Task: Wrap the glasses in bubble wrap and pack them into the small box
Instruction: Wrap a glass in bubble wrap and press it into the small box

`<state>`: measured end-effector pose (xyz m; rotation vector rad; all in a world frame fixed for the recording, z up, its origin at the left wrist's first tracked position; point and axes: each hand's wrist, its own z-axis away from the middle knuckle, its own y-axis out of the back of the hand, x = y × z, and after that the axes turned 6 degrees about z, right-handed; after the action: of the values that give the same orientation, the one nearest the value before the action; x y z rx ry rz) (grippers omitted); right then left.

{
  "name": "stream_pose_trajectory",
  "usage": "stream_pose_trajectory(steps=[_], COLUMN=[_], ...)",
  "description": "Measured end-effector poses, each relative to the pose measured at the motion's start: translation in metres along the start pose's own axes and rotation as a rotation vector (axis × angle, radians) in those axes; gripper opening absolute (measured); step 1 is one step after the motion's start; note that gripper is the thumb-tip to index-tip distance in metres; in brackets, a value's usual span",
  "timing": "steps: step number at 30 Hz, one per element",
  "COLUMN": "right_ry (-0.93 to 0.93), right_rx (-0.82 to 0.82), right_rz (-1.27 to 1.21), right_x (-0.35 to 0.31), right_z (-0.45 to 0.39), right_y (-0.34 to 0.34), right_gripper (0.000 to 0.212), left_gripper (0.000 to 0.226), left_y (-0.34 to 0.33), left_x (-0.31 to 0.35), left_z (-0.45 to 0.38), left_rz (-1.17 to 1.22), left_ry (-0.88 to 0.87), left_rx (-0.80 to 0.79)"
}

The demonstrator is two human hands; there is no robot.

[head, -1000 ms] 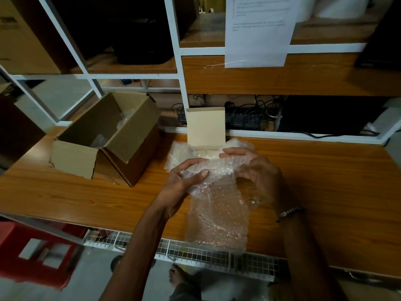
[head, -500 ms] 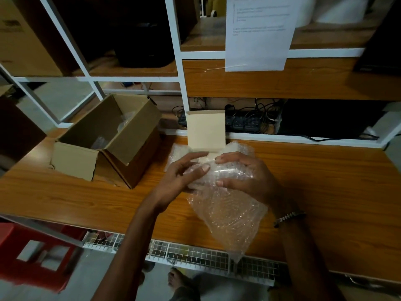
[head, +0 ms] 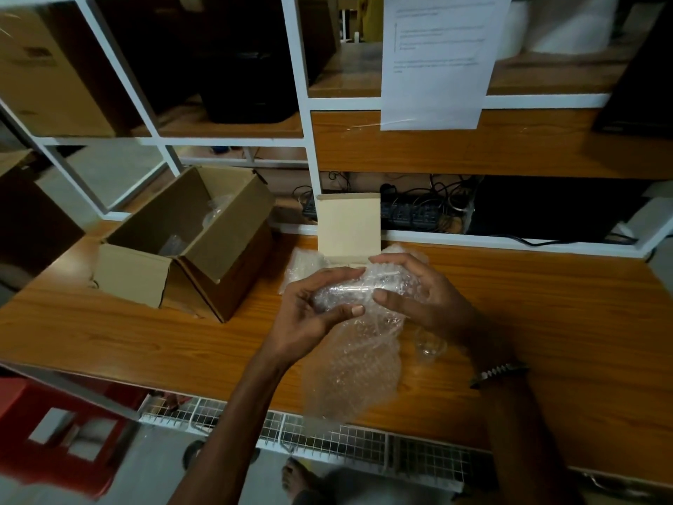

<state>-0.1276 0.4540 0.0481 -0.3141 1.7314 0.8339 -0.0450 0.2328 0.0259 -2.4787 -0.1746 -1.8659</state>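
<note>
Spanning beneath white-framed shelves (head: pixel 306 100), wooden worktop (head: pixel 546 322), cardboard box (head: pixel 189 238).

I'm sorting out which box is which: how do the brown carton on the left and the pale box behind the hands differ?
The brown carton is bigger and darker; the pale box is smaller and cream-coloured. The carton lies tipped with four flaps splayed; the pale box stands with one lid raised upright. Clear wrapping shows inside the carton; the pale box's inside is hidden behind the hands. Both are open cardboard on the wooden table.

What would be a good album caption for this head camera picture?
Both hands, left hand and right hand, roll a glass in bubble wrap before the small box.
</note>
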Motion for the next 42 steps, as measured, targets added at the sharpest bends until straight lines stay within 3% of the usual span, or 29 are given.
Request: stream_pose_trajectory(steps=[2, 7, 11, 13, 16, 22, 26, 30, 35, 39, 42], right_ry=[-0.022, 0.057, 0.115, 0.144, 0.148, 0.050, -0.104, -0.099, -0.048, 0.007, 0.020], right_rx=[0.052, 0.214, 0.272, 0.264, 0.213, 0.027, 0.000, 0.049, 0.110, 0.109, 0.057], right_rz=[-0.101, -0.053, -0.049, -0.049, -0.032, -0.010, -0.155, -0.212, -0.224, -0.220, -0.178], right_x=[-0.002, 0.008, 0.011, 0.011, 0.012, 0.013, 0.010, 0.006, 0.011, 0.009, 0.013], right_z=[-0.001, 0.000, 0.003, 0.005, 0.007, 0.007, 0.005, 0.004, 0.005, 0.007, 0.004], right_y=[-0.004, -0.013, -0.017, -0.017, -0.017, -0.008, -0.006, -0.010, -0.013, -0.012, -0.013], right_gripper=[0.045, 0.046, 0.043, 0.042, 0.043, 0.066, 0.050, 0.042, 0.048, 0.052, 0.056], left_gripper=[0.052, 0.062, 0.051, 0.053, 0.036, 0.036, 0.044, 0.046, 0.070, 0.049, 0.041], left_y=[0.001, 0.002, 0.002, 0.002, -0.002, -0.005, -0.007, -0.004, -0.001, 0.008, 0.003], left_x=[-0.002, 0.010, 0.009, 0.013, 0.019, 0.011, 0.007, 0.002, 0.010, 0.013, 0.015], left_z=[0.001, 0.002, -0.004, -0.007, -0.006, -0.001, 0.001, -0.002, -0.001, -0.001, -0.001], left_rz=[-0.017, 0.022, -0.315, -0.311, -0.121, -0.149, -0.211, -0.182, 0.024, 0.084, 0.091], left_ry=[0.007, 0.123, 0.102, 0.152, 0.208, 0.005, -0.070, -0.096, 0.110, 0.384, 0.449], left_rx=[-0.021, -0.080, 0.065, -0.020, -0.160, -0.068, -0.029, -0.071, -0.082, -0.057, -0.102])
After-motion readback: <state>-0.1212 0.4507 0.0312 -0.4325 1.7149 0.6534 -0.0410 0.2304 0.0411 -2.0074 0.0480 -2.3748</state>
